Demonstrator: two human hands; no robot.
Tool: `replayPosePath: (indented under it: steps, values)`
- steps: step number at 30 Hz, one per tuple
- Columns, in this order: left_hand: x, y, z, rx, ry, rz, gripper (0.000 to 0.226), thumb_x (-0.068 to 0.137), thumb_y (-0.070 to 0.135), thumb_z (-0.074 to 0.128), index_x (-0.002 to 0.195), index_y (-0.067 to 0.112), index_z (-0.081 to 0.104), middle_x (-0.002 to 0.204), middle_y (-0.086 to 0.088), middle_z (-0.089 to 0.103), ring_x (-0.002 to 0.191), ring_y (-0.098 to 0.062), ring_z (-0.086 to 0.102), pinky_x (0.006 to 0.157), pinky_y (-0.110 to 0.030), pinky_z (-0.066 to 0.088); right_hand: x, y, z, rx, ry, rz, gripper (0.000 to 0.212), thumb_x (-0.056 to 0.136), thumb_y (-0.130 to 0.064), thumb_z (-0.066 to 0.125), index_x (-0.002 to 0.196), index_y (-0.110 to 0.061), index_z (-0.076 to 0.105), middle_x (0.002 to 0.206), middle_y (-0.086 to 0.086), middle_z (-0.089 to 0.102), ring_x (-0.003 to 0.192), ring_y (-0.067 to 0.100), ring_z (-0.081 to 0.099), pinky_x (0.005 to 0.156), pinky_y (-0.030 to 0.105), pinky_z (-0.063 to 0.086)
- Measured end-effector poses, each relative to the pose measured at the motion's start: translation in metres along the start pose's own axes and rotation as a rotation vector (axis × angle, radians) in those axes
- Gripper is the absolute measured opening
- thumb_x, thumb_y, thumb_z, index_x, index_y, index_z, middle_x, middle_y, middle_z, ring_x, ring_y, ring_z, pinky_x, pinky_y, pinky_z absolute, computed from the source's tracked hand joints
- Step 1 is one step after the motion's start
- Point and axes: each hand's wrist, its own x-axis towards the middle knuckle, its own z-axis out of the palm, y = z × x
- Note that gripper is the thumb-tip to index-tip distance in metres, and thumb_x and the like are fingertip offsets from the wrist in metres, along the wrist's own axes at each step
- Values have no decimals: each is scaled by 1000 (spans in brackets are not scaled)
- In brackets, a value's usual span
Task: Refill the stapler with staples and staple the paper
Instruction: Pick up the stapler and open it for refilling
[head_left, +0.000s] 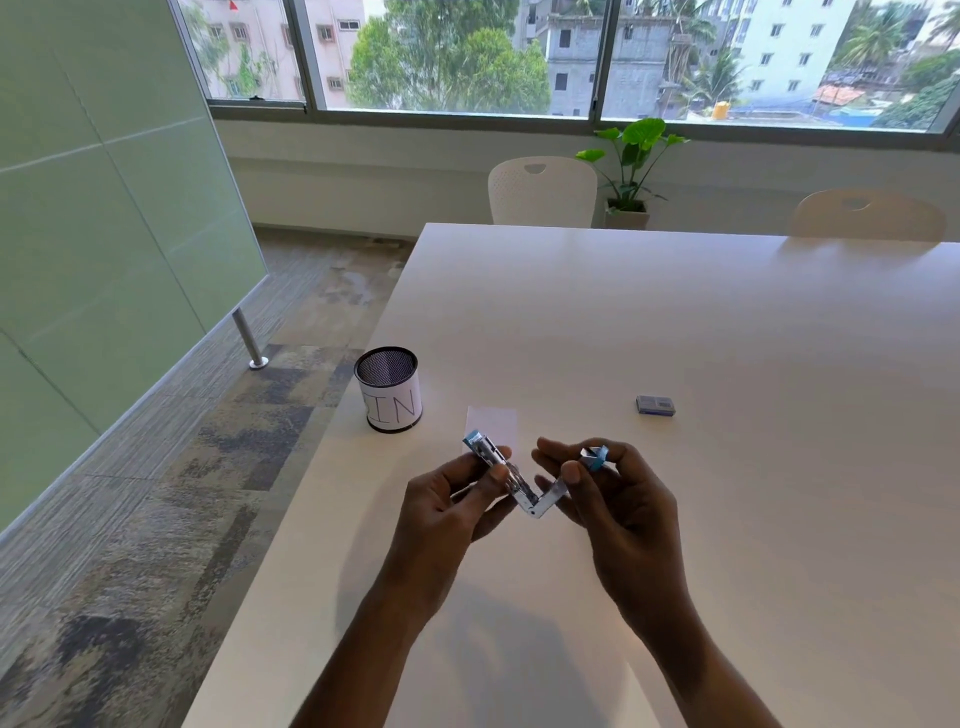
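We see the stapler swung open into a V, held in the air above the bench near its left edge. The left hand has its grip pinched on the metal magazine arm; the right hand has its grip curled round the blue-tipped cover arm. Just beyond the stapler a small slip of paper lies flat on the bench. A staple box lies further right, and a mesh cup with a paper label stands at the left edge.
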Motion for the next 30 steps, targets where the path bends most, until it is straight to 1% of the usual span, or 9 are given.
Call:
replayPosePath:
  steps: [5,9,13,19,20,22,24,26,30]
  values:
    - [9,5,-12,-283,52,-96,25,82,11,70,105,6,80,121,-19,73,107,-27,73,81,-33,62,-8,4,-6,-94,96,-17,25,94,-28,74,108,-8,71,109,12,77,105,31,74,92,52,60]
    - [18,7,-22,-425,30,-121,23,86,10,65,102,6,81,121,-15,75,108,-29,74,79,-39,63,-17,10,-9,-117,91,24,28,84,-36,82,103,-16,75,102,11,78,84,33,78,80,50,64]
    - [23,3,-25,-462,8,-154,25,87,10,65,106,6,80,122,-15,74,112,-31,72,80,-43,63,-25,17,-10,-189,48,34,22,84,-32,84,100,-19,76,98,9,78,77,32,78,74,45,65]
    - [26,0,-24,-381,-36,-212,26,87,16,66,108,10,80,116,-12,77,106,-26,75,76,-38,63,-7,3,-11,-314,-27,70,29,89,-53,72,97,-25,77,96,1,79,81,23,76,71,40,63]
    - [26,0,-23,-353,-59,-222,27,87,18,66,109,12,80,116,-11,77,105,-24,75,76,-37,63,1,0,-10,-355,-41,70,24,91,-49,71,97,-27,77,97,-1,79,84,22,76,73,41,64]
    - [25,0,-19,-316,-111,-240,28,89,20,66,112,11,79,116,-10,76,103,-22,75,76,-36,63,16,-5,-8,-451,-94,42,8,95,-31,71,102,-30,76,98,-8,78,88,18,76,76,41,64]
    - [23,-1,-14,-286,-172,-247,31,91,21,66,118,9,75,117,-13,75,101,-24,75,75,-35,63,29,-12,-1,-537,-168,-12,21,96,-18,70,110,-32,75,100,-13,76,90,12,74,76,32,64]
    - [21,-2,-9,-247,-227,-240,29,93,23,66,118,11,75,115,-12,75,99,-24,74,75,-34,62,39,-19,5,-624,-254,-82,28,95,-12,70,117,-29,75,102,-13,75,92,8,73,75,24,62]
    - [18,-2,-6,-197,-264,-231,25,96,24,62,114,14,77,112,-12,76,97,-24,74,74,-33,62,47,-23,10,-780,-338,-183,24,95,-7,69,115,-18,77,103,-7,72,89,5,70,75,20,60]
